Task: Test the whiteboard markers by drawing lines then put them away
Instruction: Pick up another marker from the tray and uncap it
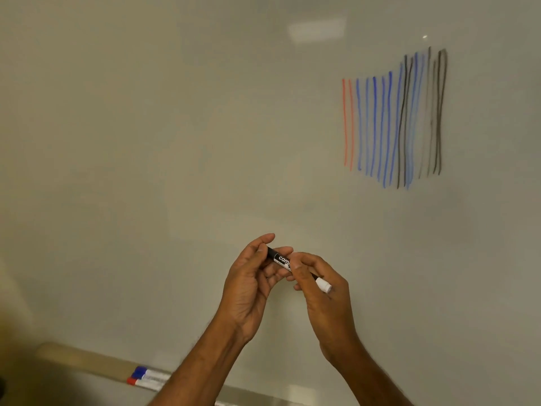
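Both hands hold one black marker (279, 257) in front of the whiteboard (146, 142). White lettering on its barrel starts "cam"; the rest is hidden by a finger. The left hand (251, 285) has its fingers closed around the black end, and the right hand (319, 285) has its fingers closed on the white-ended half. Red, blue and black test lines (392, 118) stand upper right. A blue-capped marker (147, 373) and a red-capped marker (143, 383) lie on the ledge (82, 360) below, partly hidden by the left forearm.

A pale, blurred light reflection (317, 29) sits in the upper middle of the frame, with a tiny bright glint (425, 36) to its right. A dark shape (1, 388), too blurred to identify, touches the lower left edge.
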Motion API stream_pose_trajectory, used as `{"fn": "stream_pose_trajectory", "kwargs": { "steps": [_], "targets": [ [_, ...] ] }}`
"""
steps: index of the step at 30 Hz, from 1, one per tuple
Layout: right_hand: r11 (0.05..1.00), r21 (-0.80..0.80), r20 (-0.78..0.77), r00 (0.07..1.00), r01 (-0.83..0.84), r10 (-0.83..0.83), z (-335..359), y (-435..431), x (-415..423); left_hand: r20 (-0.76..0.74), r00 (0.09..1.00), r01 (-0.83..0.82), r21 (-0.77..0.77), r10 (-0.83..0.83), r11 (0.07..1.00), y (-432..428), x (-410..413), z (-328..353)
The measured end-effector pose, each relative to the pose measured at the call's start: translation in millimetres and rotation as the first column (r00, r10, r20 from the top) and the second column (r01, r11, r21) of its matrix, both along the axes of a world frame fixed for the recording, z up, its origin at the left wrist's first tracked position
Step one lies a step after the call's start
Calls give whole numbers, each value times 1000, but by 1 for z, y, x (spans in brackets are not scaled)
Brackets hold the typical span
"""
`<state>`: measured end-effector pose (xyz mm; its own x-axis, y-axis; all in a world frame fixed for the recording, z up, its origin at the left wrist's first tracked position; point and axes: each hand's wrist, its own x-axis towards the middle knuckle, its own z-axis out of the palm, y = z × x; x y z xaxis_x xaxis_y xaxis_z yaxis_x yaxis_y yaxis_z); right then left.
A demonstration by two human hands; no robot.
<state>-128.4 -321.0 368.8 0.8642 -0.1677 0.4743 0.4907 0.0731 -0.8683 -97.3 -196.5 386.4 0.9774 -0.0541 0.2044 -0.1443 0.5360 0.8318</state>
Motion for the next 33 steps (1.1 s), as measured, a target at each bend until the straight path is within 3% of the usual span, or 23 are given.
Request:
{"fn": "stream_pose_trajectory", "kwargs": {
  "steps": [7,16,19,21,24,30,33],
  "targets": [
    [962,-268,-109,994,-60,31,-70,14,3,-20,991,-118,292,129,949,44,3,-73],
    [857,-516,-283,945,-8,-162,-208,48,32,-73,947,-203,615,312,761,108,4,-206],
    [793,-609,-285,931,7,-227,-248,55,40,-61,917,-216,753,393,621,135,4,-249],
    [731,-683,-282,921,3,-267,-270,60,45,-64,910,-151,870,410,470,149,1,-280],
    [642,-766,-267,917,-15,-297,-297,72,56,-42,955,-35,967,294,252,160,-11,-320],
    [496,-863,-289,904,-102,-317,-337,99,80,-88,993,98,987,78,-129,156,-10,-369],
    [434,-889,-303,899,-147,-315,-355,112,93,-121,992,126,966,34,-224,153,3,-383]
  ]
}}
